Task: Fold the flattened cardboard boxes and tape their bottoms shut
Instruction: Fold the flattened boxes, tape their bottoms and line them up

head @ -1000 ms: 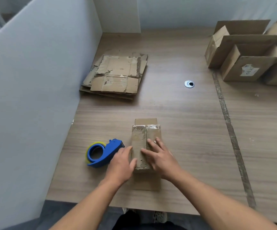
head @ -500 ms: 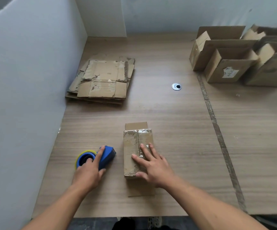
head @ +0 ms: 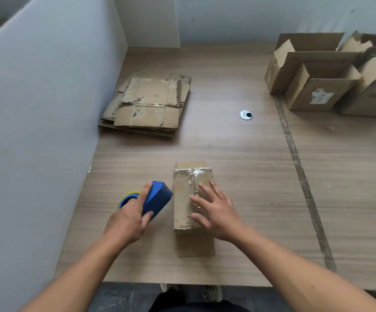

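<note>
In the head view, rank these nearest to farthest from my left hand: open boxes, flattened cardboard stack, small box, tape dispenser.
1. Tape dispenser, gripped by the left hand.
2. Small box, just right of it, under the right hand.
3. Flattened cardboard stack, farther off at the back left.
4. Open boxes, farthest, at the back right.

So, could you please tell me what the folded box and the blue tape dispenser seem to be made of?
The box: brown corrugated cardboard, matte and worn; torn patches expose the fluting. The tape dispenser: probably moulded plastic, smooth uniform blue, slightly blurred.
</note>
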A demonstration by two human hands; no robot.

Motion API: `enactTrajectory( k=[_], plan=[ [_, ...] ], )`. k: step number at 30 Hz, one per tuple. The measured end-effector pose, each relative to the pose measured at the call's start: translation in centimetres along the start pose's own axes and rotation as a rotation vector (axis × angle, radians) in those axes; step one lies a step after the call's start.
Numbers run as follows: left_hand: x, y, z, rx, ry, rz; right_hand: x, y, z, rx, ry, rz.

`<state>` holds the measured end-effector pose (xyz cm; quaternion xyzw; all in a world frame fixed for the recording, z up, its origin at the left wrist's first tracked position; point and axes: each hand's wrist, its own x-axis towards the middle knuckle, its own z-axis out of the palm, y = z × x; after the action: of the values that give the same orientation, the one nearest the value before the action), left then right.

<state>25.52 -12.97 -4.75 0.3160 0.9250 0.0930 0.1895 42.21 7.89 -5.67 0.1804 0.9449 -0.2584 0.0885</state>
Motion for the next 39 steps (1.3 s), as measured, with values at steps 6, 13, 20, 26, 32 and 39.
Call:
enactTrajectory(
  k=[6,13,20,26,32,39],
  plan=[
    [-2.8,-0.2,-2.5,0.0,0.091,0.251,0.5,-1.1,-1.9,0.355,0.221,-0.002],
    [-3.2,0.5,-4.1,0.127,0.191,0.689,0.9,-2.2,-4.1,0.484,0.118,-0.18],
    [-3.5,2.0,-4.9,0.157,0.237,0.785,-0.4,-1.8,-4.6,0.557,0.105,-0.28],
    [-3.7,2.2,-4.9,0.161,0.225,0.833,-1.3,-0.8,-5.0,0.615,0.008,-0.291],
    [-3.7,2.5,-4.5,0.143,0.203,0.883,-1.1,-0.6,-5.0,0.622,0.182,-0.252],
    [-2.9,3.9,-4.2,0.029,0.042,0.749,-1.5,0.3,-3.8,0.716,0.223,-0.036]
  ],
)
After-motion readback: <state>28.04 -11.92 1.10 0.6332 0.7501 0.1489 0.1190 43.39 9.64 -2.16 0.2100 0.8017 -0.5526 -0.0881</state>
